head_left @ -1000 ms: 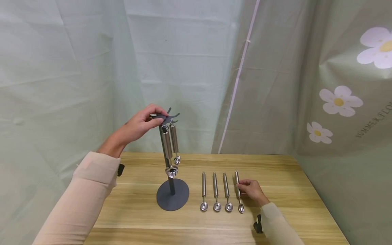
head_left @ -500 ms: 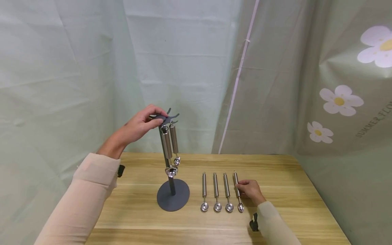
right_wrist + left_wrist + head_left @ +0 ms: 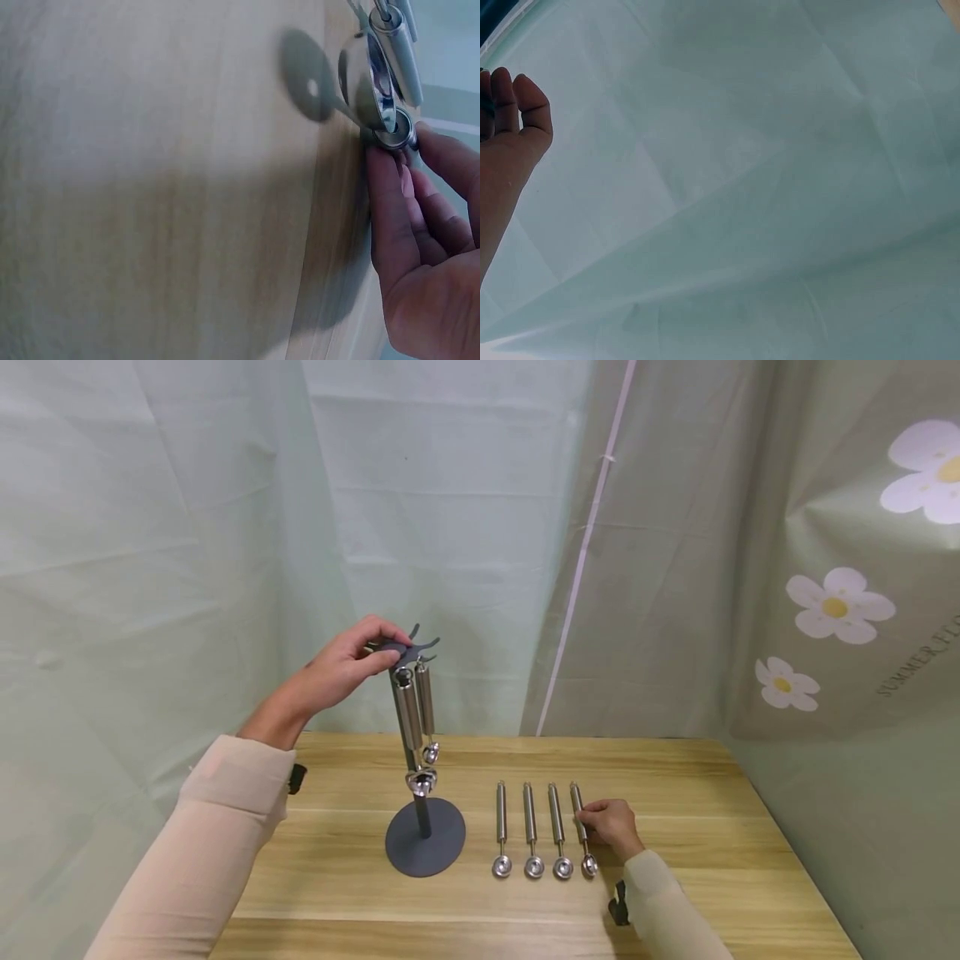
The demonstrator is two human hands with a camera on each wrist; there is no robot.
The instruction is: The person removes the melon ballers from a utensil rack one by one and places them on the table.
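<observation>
A pale green cloth (image 3: 187,527) hangs behind a wooden table (image 3: 675,777), and at the right side there is a curtain with white flowers (image 3: 836,606). Near the left part of the table, toward the back edge, stands a dark grey hanging stand (image 3: 424,847) with a round base. The left hand (image 3: 341,668) is raised, the arm in a beige sleeve, and its fingers are curled around the hooked top of the stand and grip it. Two steel scoops (image 3: 416,718) hang from the hooks. To the right of the base, four steel melon ballers (image 3: 530,831) lie in a row, parallel, with the scoop ends toward the front edge. The right hand (image 3: 611,827) lies low on the table and pinches the handle of the rightmost baller (image 3: 580,818).

The left wrist view shows only the cloth and the edge of the left hand (image 3: 506,120); the stand is not visible there. The right wrist view shows closely what the head view cannot: the fingertips (image 3: 390,187) of the right hand (image 3: 427,255) are closed on the ring end of the rightmost baller (image 3: 394,135), which lies on the wood.
</observation>
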